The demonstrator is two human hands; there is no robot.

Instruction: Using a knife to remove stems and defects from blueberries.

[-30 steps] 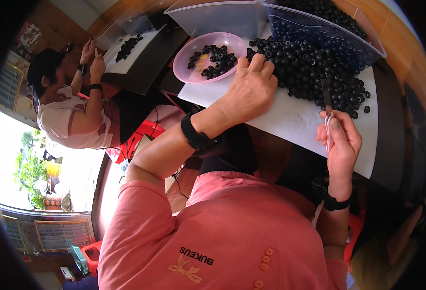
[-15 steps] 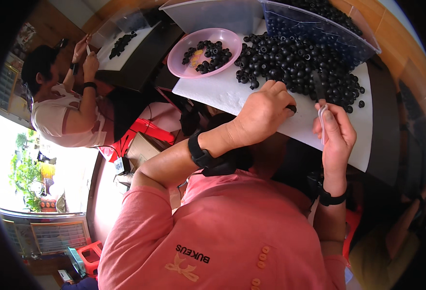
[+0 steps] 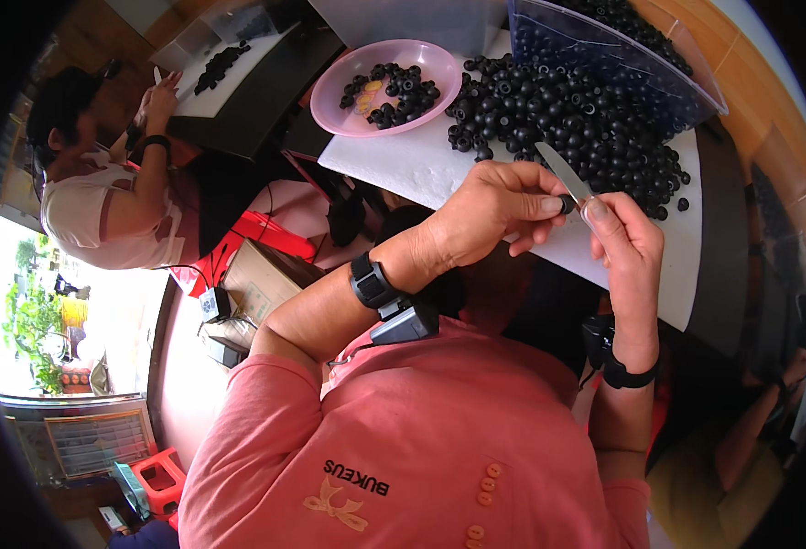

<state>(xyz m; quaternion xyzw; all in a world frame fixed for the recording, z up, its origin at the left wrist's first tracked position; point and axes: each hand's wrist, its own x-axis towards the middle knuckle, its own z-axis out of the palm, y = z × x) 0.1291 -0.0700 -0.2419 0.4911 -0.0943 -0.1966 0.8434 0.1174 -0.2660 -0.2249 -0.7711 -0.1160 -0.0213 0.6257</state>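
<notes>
My left hand (image 3: 503,206) pinches a small round black piece (image 3: 567,204) between thumb and fingers, above the near part of the white sheet (image 3: 403,174). My right hand (image 3: 627,233) is closed on a small knife (image 3: 563,172). Its blade points up and to the left, close by the held piece; whether they touch I cannot tell. Just beyond both hands spreads a large heap of similar black pieces (image 3: 549,110), several with a round hole showing. A pink bowl (image 3: 325,96) at the left of the heap holds more of them.
A clear bluish plastic bin (image 3: 622,69) with black pieces stands behind the heap. Another translucent bin (image 3: 394,18) is behind the bowl. At the left a co-worker (image 3: 101,192) sits at another table with black pieces. A cardboard box (image 3: 261,284) and a red stool (image 3: 160,480) are on the left.
My right hand has turned the knife, so the blade now slants left toward my left hand. My left hand has rotated, bringing the black piece into clearer view beside the blade.
</notes>
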